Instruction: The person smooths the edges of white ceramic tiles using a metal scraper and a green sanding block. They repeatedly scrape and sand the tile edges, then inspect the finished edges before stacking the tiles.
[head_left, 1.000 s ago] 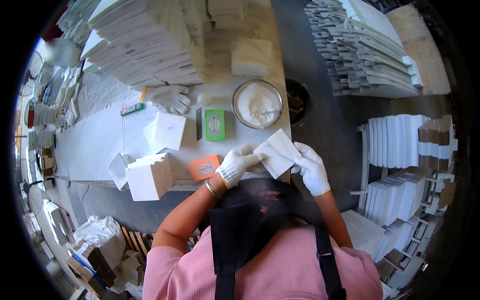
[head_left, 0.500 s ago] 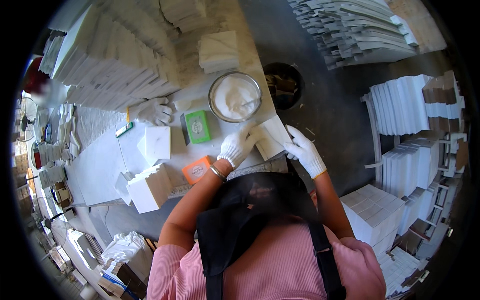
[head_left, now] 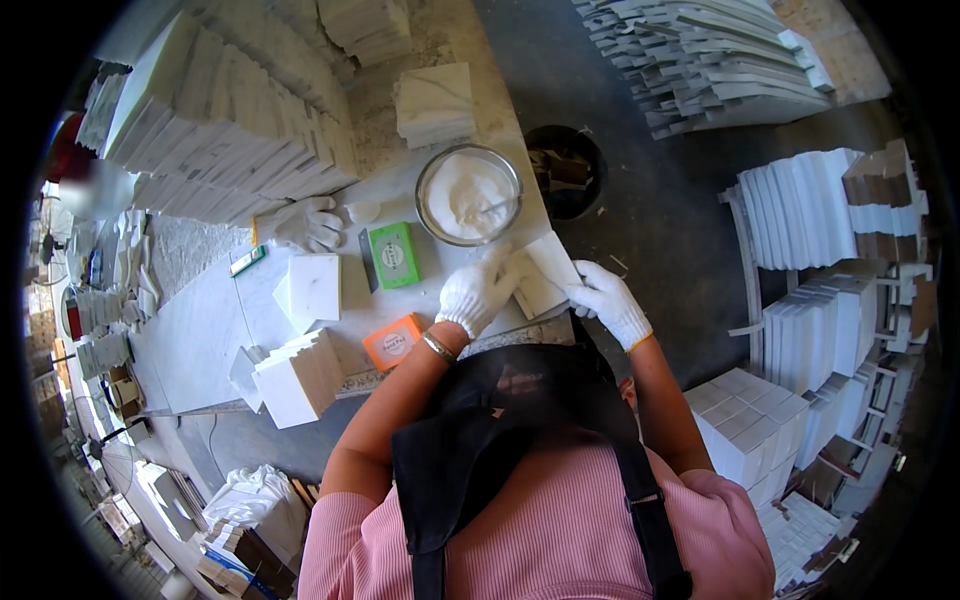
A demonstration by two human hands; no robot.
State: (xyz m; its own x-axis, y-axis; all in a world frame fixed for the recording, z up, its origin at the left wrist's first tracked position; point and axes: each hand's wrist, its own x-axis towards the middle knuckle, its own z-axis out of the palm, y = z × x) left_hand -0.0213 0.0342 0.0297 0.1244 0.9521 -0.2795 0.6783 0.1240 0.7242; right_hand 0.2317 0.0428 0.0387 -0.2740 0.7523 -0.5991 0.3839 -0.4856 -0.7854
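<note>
A white marble tile [head_left: 548,270] lies at the right edge of the worktable, between my two hands, both in white knitted gloves. My left hand [head_left: 478,292] grips its left side with the fingers drawn together, their tips partly hard to make out against the white stone. At the opposite side, my right hand [head_left: 610,302] pinches the tile's edge, the palm out past the table's rim. Just beyond the tile stands a glass bowl [head_left: 469,194] of white powder. Left of my left hand are a green box [head_left: 394,255] and an orange hand pad packet [head_left: 393,341].
White tiles [head_left: 315,287] and a tile stack [head_left: 298,378] sit on the left, near a spare glove [head_left: 303,224]. Tall slab rows [head_left: 220,120] fill the far left. A black bin [head_left: 570,170] stands beside the table; stacked tiles [head_left: 750,430] are on the right.
Both hands keep their hold on the tile with only a slight shift. The bowl, boxes and stacks stay where they were.
</note>
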